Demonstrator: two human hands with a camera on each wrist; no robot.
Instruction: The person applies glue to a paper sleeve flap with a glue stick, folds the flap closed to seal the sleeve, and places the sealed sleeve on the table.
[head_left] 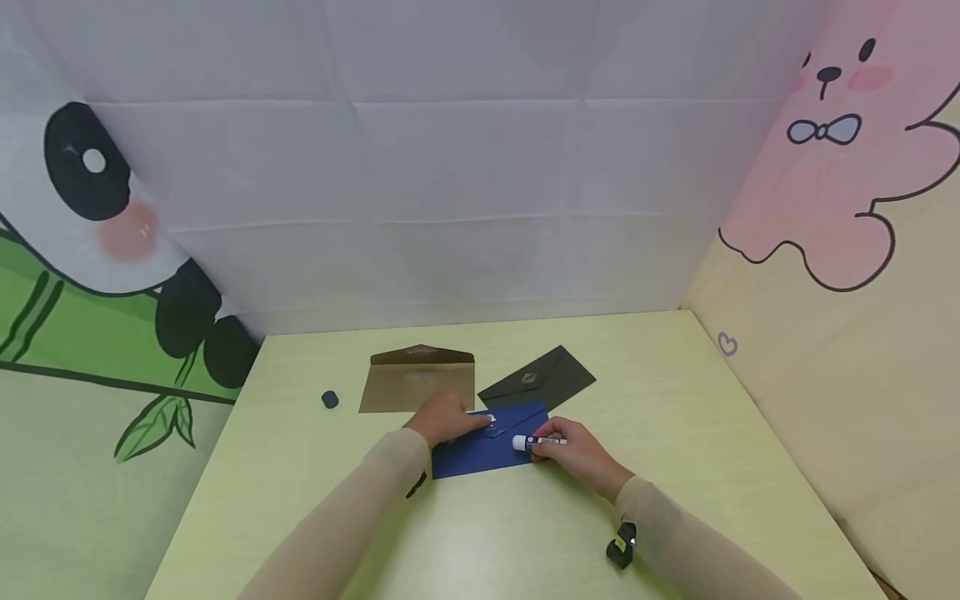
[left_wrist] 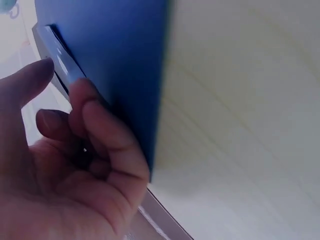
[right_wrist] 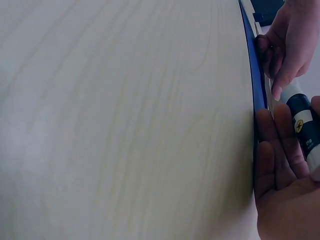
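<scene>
**Right hand holds a glue stick at a blue envelope under the left hand**

Head view: on the pale table point(head_left: 697, 417), the blue envelope point(head_left: 468, 462) lies in front of the person, between both hands. The left hand point(head_left: 442, 419) reaches over its left part, one digit touching near a small whitish patch point(head_left: 491, 418) by the flap. The right hand point(head_left: 573, 450) has a closed grip around the glue stick point(head_left: 521, 443), its white end pointing left above the envelope's right part. Just beyond lie a brown envelope point(head_left: 416, 387), flap unfolded away from the person, and a dark envelope point(head_left: 551, 379), set at a slant. A small dark cap point(head_left: 330, 400) stands well apart on the left.

Left wrist view: the left hand's fingers curl against the blue envelope beside its flap point(left_wrist: 62, 57), the thumb reaching toward it. Whether this grip pinches the flap, I cannot tell.

Right wrist view: the glue stick, with dark label and white ends, rests along the right hand's fingers, beside the blue envelope's edge. The left hand shows beyond, a digit near the stick's far end.
</scene>
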